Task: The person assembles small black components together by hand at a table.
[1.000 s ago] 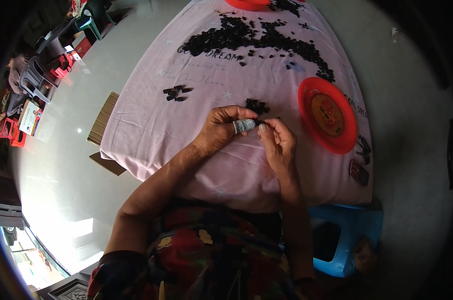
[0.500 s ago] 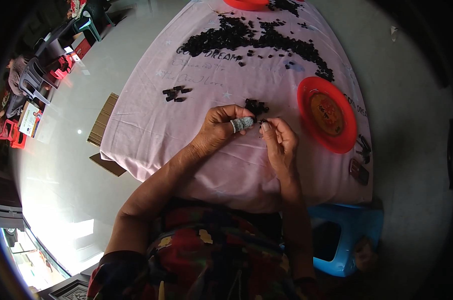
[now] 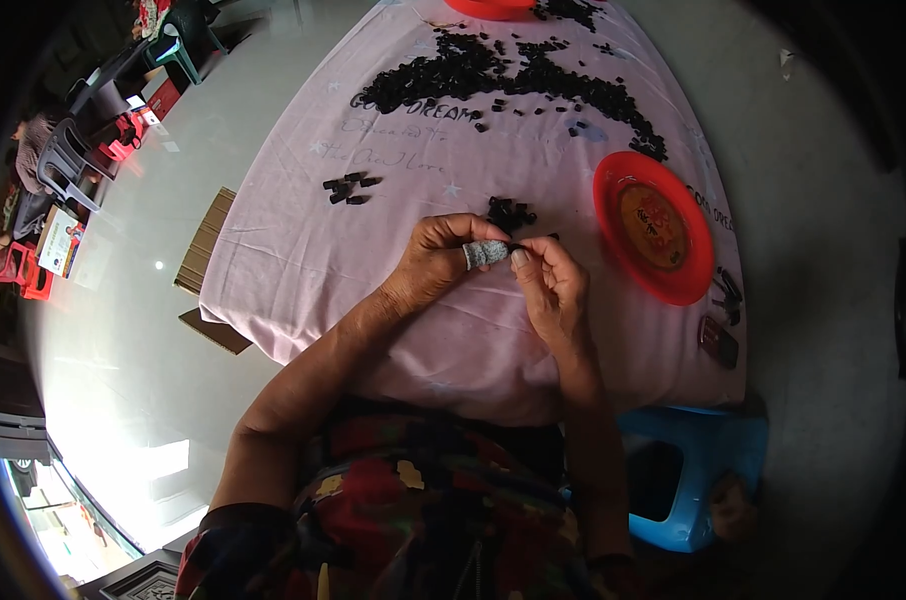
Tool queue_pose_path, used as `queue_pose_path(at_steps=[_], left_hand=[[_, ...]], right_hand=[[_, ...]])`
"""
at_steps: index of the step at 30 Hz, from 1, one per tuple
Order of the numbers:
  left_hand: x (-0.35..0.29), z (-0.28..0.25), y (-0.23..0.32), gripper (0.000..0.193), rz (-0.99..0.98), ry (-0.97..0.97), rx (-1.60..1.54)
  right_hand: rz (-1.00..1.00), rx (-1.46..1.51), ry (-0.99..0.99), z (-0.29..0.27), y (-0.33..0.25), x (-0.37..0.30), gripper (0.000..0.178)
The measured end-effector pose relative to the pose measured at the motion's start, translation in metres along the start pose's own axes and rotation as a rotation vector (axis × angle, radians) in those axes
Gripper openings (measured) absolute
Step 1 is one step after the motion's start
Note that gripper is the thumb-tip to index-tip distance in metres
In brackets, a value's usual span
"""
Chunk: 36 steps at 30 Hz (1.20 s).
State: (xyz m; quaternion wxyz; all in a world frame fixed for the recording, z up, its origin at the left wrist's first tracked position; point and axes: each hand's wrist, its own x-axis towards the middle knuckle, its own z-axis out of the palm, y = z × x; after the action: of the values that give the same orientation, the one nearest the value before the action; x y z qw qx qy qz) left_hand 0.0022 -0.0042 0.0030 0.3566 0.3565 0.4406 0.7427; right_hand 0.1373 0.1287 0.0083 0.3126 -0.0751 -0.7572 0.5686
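Black piece (image 3: 514, 247), apparently, in the narrow pinch of both hands (image 3: 428, 263), forearms (image 3: 318, 362) slanted inward above pink cloth (image 3: 303, 250).

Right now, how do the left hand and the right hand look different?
The left hand has a grey knitted cover on its thumb; the right hand has a bare thumb. The left hand reaches in sideways, toward the right; the right hand points mostly up the picture, leaning left. Both pinch close together at a small black piece.
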Motion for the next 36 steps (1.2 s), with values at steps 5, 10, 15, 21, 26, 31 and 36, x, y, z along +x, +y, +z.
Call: queue_pose_path(at_steps=[5, 10, 15, 21, 26, 31, 36], left_hand=[[-0.001, -0.002, 0.010, 0.019, -0.199, 0.008, -0.184], [-0.001, -0.006, 0.004, 0.020, -0.153, -0.018, -0.172], [0.001, -0.001, 0.002, 0.018, -0.078, -0.020, -0.078], [0.000, -0.003, 0.000, 0.015, -0.100, 0.051, -0.114], [0.000, -0.001, 0.003, 0.015, -0.044, 0.027, -0.095], [-0.001, 0.000, 0.003, 0.015, -0.038, 0.011, -0.074], [0.000, 0.000, 0.002, 0.014, -0.031, 0.012, -0.051]], right_hand=[[-0.004, 0.127, -0.013, 0.001, -0.001, 0.001, 0.017], [-0.046, 0.118, -0.012, 0.003, 0.004, 0.001, 0.016], [-0.007, 0.060, 0.004, -0.001, 0.001, 0.001, 0.016], [0.069, 0.049, 0.046, -0.003, -0.009, 0.000, 0.016], [0.059, 0.059, 0.005, -0.002, -0.008, 0.000, 0.016], [-0.017, 0.022, 0.016, 0.000, 0.001, 0.000, 0.017], [-0.055, 0.037, 0.025, 0.002, 0.006, 0.001, 0.016]])
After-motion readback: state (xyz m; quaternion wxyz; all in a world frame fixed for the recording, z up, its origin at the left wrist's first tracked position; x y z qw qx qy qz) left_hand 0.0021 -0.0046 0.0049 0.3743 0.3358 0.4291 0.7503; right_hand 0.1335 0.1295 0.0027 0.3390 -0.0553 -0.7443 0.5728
